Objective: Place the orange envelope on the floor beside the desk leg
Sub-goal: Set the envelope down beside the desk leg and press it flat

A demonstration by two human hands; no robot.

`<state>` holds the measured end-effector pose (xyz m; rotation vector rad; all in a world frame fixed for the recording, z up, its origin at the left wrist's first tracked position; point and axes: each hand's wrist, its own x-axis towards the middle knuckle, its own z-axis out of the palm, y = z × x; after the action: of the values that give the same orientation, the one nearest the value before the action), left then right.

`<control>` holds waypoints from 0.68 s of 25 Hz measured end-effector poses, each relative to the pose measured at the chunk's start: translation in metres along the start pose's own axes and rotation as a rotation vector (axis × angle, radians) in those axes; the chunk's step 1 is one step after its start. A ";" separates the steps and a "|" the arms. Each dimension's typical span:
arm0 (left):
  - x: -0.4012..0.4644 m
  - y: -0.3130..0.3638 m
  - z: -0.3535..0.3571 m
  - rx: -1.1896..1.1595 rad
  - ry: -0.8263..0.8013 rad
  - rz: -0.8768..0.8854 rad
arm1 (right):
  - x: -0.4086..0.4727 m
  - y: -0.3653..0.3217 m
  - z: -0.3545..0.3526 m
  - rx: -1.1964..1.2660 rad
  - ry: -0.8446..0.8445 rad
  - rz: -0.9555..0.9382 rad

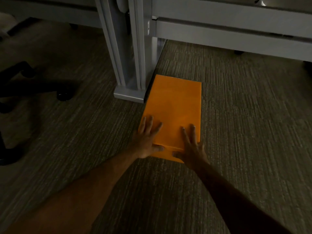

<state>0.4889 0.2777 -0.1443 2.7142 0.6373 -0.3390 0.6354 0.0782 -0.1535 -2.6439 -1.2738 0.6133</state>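
The orange envelope (pixel 175 107) lies flat on the carpet, its left edge right beside the foot of the grey desk leg (pixel 130 65). My left hand (pixel 148 139) rests on its near left corner with fingers spread. My right hand (pixel 192 144) presses flat on the near right corner, fingers apart. Both thumbs lie across the envelope's near flap. Neither hand is curled around the envelope.
Striped grey carpet (pixel 244 124) covers the floor. A black office chair base with castors (pixel 42 88) stands to the left. A grey desk rail (pixel 236 34) runs along the back right, with a small black foot (pixel 238 52) under it.
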 end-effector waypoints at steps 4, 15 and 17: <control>0.026 -0.017 -0.009 -0.001 0.016 0.003 | 0.031 -0.005 -0.005 0.002 0.034 -0.014; 0.075 -0.044 -0.025 0.020 0.075 0.002 | 0.089 -0.013 -0.022 -0.051 0.064 0.006; 0.081 -0.047 -0.026 0.040 0.085 -0.001 | 0.096 -0.012 -0.023 -0.062 0.061 0.011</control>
<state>0.5416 0.3584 -0.1571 2.7790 0.6626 -0.2397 0.6895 0.1614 -0.1576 -2.6988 -1.2824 0.4990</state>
